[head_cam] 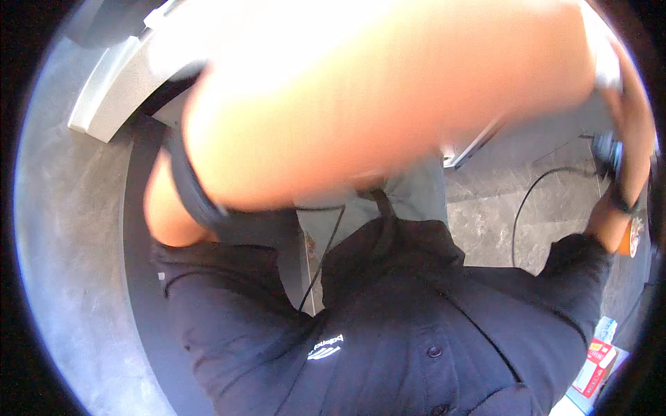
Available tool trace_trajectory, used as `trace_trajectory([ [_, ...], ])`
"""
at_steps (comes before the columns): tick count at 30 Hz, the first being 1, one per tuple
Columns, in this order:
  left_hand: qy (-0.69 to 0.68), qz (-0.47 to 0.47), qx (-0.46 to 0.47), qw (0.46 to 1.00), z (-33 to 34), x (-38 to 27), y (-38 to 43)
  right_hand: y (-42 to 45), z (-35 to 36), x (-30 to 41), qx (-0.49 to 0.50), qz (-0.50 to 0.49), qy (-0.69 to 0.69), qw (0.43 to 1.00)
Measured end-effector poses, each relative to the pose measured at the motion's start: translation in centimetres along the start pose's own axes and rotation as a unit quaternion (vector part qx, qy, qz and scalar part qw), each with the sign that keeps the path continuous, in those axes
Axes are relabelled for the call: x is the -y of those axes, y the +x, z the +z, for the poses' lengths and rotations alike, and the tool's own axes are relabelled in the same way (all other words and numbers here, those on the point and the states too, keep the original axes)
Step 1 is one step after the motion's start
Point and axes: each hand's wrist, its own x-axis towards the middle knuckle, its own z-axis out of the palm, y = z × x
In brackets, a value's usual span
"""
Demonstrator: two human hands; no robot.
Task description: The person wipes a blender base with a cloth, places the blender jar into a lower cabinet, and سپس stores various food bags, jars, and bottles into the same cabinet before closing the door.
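Note:
Blurred and overexposed, my left hand [364,109] spans the upper view very close to the camera. A dark band [190,182] circles its wrist. At the far right edge, my right hand [636,119] is raised, with a black wristband [622,204] below it. A small whitish patch [607,62] shows between the two hands; what it is cannot be told. The fingers of both hands are too blurred or cut off to show a grip. My dark buttoned shirt [395,322] fills the lower view, with grey trousers [421,192] beyond it.
A pale, thick-edged panel [104,88] stands at upper left. Over the grey stone-patterned floor [484,223] curves a black cable [515,223]. To the right are a bluish object [606,151], an orange container [628,236] and a red and white box [596,369].

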Motion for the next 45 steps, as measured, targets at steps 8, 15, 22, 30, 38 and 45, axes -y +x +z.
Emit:
trace_trajectory([
  [8,-0.014,-0.095,0.035,0.995,15.5,0.6,-11.8,0.9,9.8,11.7,0.197,-0.050,0.192,0.960],
  [15,0.084,-0.300,0.046,0.949,23.6,7.5,-22.5,4.6,25.3,22.7,0.152,-0.047,0.290,0.944],
  [22,0.031,-0.438,0.051,0.897,26.0,6.4,-29.8,5.2,31.8,29.8,0.079,-0.059,0.366,0.926],
  [30,0.059,-0.469,0.028,0.881,28.8,6.3,-28.9,7.8,34.0,26.2,0.112,-0.166,0.355,0.913],
  [38,0.047,-0.417,0.014,0.908,27.8,8.0,-32.1,4.3,26.5,22.6,0.110,-0.028,0.227,0.967],
  [45,-0.016,-0.448,-0.086,0.890,28.8,8.5,-31.0,0.6,30.9,19.3,0.105,-0.022,0.306,0.946],
])
